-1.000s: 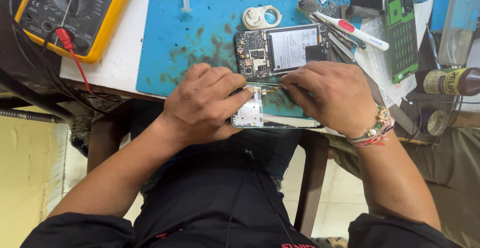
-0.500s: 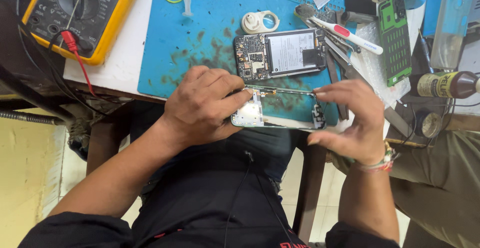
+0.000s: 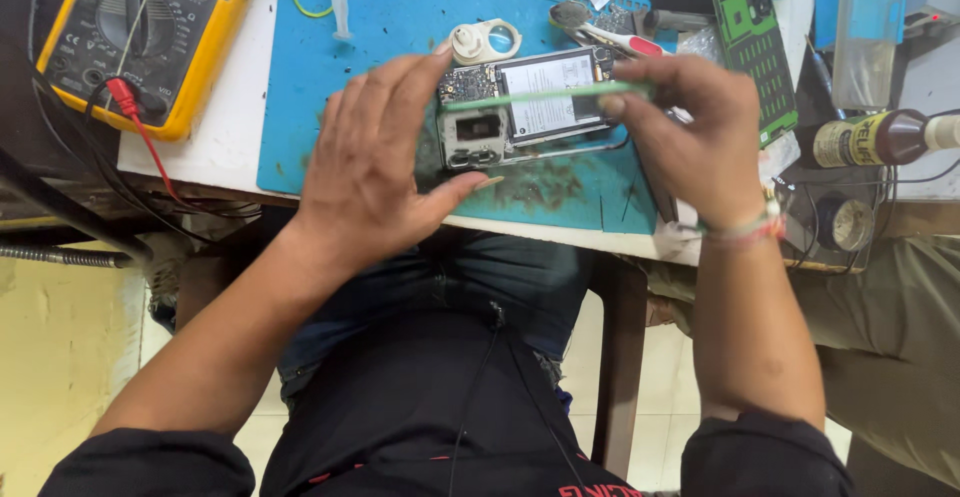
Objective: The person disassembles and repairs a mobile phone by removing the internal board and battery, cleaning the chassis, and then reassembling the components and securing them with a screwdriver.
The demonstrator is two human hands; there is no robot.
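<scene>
My two hands hold a thin phone frame [image 3: 478, 139] with a pale green edge [image 3: 545, 95] and a camera cut-out, level above the blue work mat [image 3: 380, 47]. My left hand [image 3: 385, 157] spans the frame's left end, fingers spread over the top and thumb under the near side. My right hand [image 3: 690, 132] pinches the right end between thumb and fingers. Right behind the frame lies an opened phone [image 3: 550, 82], its circuit board and white battery showing.
A yellow multimeter [image 3: 130, 27] with a red probe lead [image 3: 135, 117] lies at the left. A white ring [image 3: 485, 42], a red-handled tool [image 3: 625, 39], a green circuit board [image 3: 755, 47], a brown bottle [image 3: 880, 139] and a small round tin [image 3: 845, 222] surround the mat. Another person's trouser leg [image 3: 900, 337] is at the right.
Both hands have carried the frame from the table's near edge forward over the mat, up against the opened phone. My left hand's fingers have spread.
</scene>
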